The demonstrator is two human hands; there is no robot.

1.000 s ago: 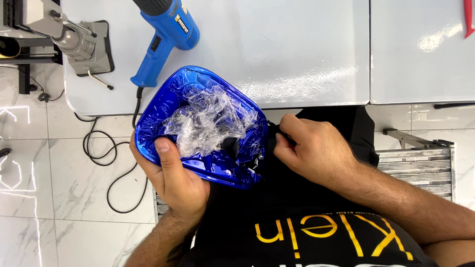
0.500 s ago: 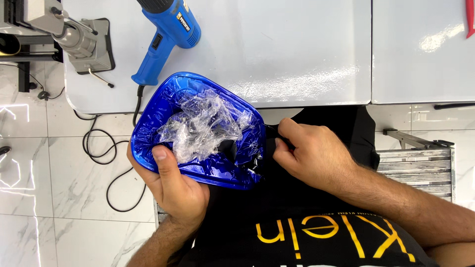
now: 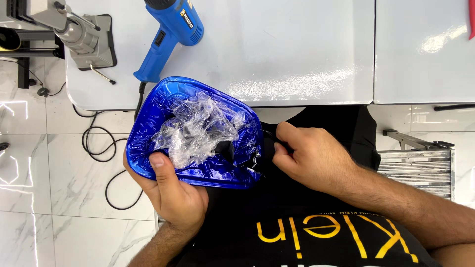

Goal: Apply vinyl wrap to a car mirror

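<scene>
A glossy blue shell-shaped part [image 3: 163, 109], hollow side up, rests in front of my chest. Crumpled clear plastic film [image 3: 195, 129] fills its hollow. My left hand [image 3: 170, 190] grips the shell's near edge from below, thumb pressed inside the rim. My right hand [image 3: 311, 158] sits at the shell's right edge, fingers pinched on a thin dark piece there; what exactly it pinches is hard to tell. A black patch shows inside the shell near the right rim.
A white table [image 3: 277, 49] lies ahead with a blue heat gun [image 3: 170, 34] on it, its black cord [image 3: 106, 148] trailing on the marble floor. A grey metal tool on a dark base [image 3: 81, 34] stands at the table's left. A metal step stool [image 3: 420, 158] is at right.
The shell has shifted slightly left and down in my hands. My right hand stays pinched at its right edge.
</scene>
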